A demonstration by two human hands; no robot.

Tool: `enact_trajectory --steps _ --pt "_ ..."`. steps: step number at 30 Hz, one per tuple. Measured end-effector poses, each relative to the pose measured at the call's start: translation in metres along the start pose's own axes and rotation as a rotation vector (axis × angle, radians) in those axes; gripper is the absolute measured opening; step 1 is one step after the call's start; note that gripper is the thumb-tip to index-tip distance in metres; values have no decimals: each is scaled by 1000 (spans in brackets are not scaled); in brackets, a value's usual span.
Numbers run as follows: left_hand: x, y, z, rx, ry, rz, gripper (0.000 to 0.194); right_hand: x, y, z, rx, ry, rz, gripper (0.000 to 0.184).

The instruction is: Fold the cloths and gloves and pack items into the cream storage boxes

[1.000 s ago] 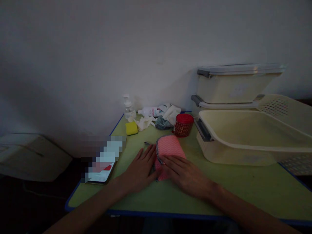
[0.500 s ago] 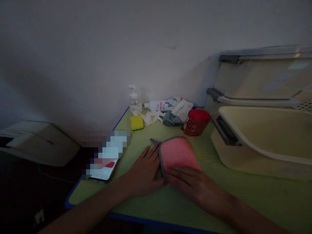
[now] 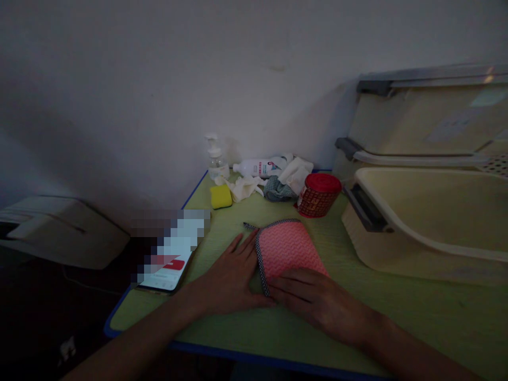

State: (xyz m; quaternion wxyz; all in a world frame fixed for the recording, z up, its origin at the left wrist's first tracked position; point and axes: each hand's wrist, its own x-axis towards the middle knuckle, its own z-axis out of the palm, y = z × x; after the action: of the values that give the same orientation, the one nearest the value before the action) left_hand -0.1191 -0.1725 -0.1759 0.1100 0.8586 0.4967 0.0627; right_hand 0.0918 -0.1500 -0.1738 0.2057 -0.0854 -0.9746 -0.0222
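Here's your pink cloth (image 3: 291, 246), on the green tabletop (image 3: 222, 333) right between your hands, most of it lying beyond your right fingers. Your right hand (image 3: 313, 299) is the closer one — laid over the near side, fingers straight and together, pressing rather than gripping, by the look of it. Your left hand (image 3: 234, 275) has its fingers stretched and thumb spread wide, fingertips at the checked left edge, nothing visibly grasped. That edge runs away from you, seemingly the line to work from; the cloth's long axis you can't tell — the right hand hides too much.
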Motion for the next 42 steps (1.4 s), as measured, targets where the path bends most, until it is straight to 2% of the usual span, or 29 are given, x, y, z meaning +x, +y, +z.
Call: enact_trajectory --steps 6,8,13,15,17,21,24,26,28,30,34,36,39,42 --pt "1 1 -3 -19 -25 -24 99 1 1 1 18 67 -1 37" --pt "1 1 -1 -41 -16 -33 102 2 1 1 33 51 -3 36" --pt "-1 0 5 -141 56 -116 127 3 2 0 127 -52 20 24" --pt "-1 0 5 -160 56 -119 131 3 2 -2 197 -96 48 22" --pt "-1 -2 4 -133 43 -82 125 4 2 -6 287 -134 85 23" --pt "0 -4 2 -19 -5 8 99 4 2 -15 455 -223 172 30" --pt "1 -5 4 12 -19 25 94 4 3 -18 534 -263 212 37" --pt "0 -5 6 11 -24 24 94 4 3 -19 580 -244 216 40" --pt "-1 -6 4 -4 -38 30 96 2 4 -20 621 -186 207 39" --pt "-2 -6 -2 -48 -54 33 95 0 7 -22 623 -51 232 33" --pt "8 1 -26 -133 -6 27 68 -6 17 -24 455 417 467 18" --pt "20 10 -37 -109 41 80 56 -8 23 -24 366 574 556 14" --pt "44 24 -38 -19 60 266 46 -9 29 -22 305 612 577 11" --pt "65 32 -21 71 18 415 40 -10 32 -19 299 579 597 12"
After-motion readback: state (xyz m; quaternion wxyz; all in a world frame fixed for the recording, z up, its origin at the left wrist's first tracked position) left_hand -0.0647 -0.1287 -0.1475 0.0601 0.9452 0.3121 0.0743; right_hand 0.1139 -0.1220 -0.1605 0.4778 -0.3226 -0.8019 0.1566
